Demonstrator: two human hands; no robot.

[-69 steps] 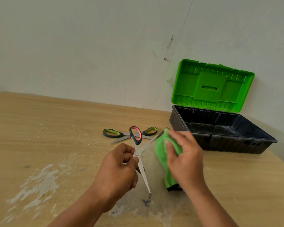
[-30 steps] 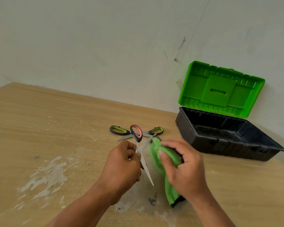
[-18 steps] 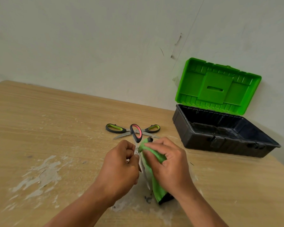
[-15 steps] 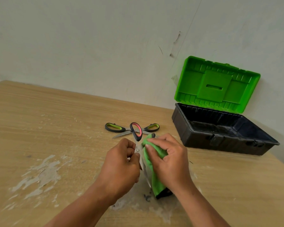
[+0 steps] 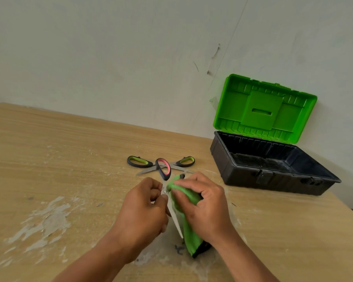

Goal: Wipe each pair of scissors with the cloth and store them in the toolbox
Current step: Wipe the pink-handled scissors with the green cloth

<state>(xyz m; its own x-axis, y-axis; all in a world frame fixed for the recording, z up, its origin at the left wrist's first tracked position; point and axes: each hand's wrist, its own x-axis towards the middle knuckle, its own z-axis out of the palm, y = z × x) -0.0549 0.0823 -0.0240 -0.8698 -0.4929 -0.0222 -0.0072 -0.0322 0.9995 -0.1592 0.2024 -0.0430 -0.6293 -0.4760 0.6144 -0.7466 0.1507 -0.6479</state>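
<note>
My left hand point(image 5: 143, 212) grips a pair of scissors with a red-and-black handle point(image 5: 163, 169) near the pivot, blades spread apart. One blade point(image 5: 174, 218) points toward me. My right hand point(image 5: 204, 204) presses a green cloth point(image 5: 189, 226) around the other blade, which is hidden under the cloth. A second pair of scissors with green-and-black handles point(image 5: 140, 161) lies open on the table just behind. The black toolbox point(image 5: 273, 165) stands open at the right, its green lid point(image 5: 263, 108) leaning up against the wall.
The wooden table point(image 5: 59, 159) has white flaky patches at the front left and under my hands. A pale wall runs close behind the table and the toolbox. The table's right edge falls away beyond the toolbox.
My right hand brought the cloth from beside the scissors onto the far blade and closed it near the pivot. My left hand kept its hold on the scissors.
</note>
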